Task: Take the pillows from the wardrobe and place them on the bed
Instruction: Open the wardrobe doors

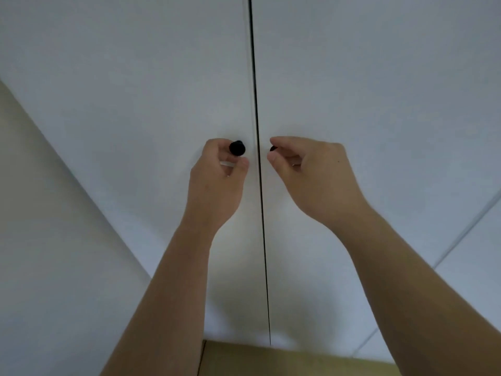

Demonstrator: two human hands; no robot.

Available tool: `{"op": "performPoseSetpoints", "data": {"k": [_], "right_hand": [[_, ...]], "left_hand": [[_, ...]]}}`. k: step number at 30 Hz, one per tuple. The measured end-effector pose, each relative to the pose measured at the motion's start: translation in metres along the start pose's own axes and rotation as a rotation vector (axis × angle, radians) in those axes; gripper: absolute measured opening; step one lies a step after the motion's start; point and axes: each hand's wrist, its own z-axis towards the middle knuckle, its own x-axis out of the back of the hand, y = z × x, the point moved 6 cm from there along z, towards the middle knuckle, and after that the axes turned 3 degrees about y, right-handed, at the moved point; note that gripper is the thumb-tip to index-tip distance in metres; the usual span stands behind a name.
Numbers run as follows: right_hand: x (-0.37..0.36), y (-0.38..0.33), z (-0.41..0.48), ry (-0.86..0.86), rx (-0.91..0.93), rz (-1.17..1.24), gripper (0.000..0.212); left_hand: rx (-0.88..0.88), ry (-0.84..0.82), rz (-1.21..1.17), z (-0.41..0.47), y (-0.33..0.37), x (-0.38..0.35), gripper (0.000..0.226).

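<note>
closed white wardrobe doors (162, 90) block the way in, only a thin dark seam (257, 158) between, seemingly shut

Two closed wardrobe doors (352, 90) meet at a central gap; a knob (237, 148) sits each side, one hand (217, 180) at each

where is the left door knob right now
In the head view, the black left door knob sits just left of the dark center gap between the white wardrobe doors, at the fingers of the left hand.
</note>
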Motion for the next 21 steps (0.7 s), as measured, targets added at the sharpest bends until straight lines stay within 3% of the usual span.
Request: {"op": "performPoseSetpoints", "data": {"k": [14,19,21], "right_hand": [[0.002,-0.01,-0.025,-0.194,0.01,-0.151,0.03],[-0.02,-0.027,-0.033,-0.317,0.01,-0.005,0.041],[-0.031,-0.04,-0.041,-0.377,0.048,0.094,0.029]], "left_hand": [[-0.02,0.076,0.137,-0.017,0.026,0.005,0.018],[-0.014,0.157,0.117,-0.057,0.03,0.035,0.006],[-0.006,0.194,0.111,-0.075,0.032,0.05,0.009]]}}
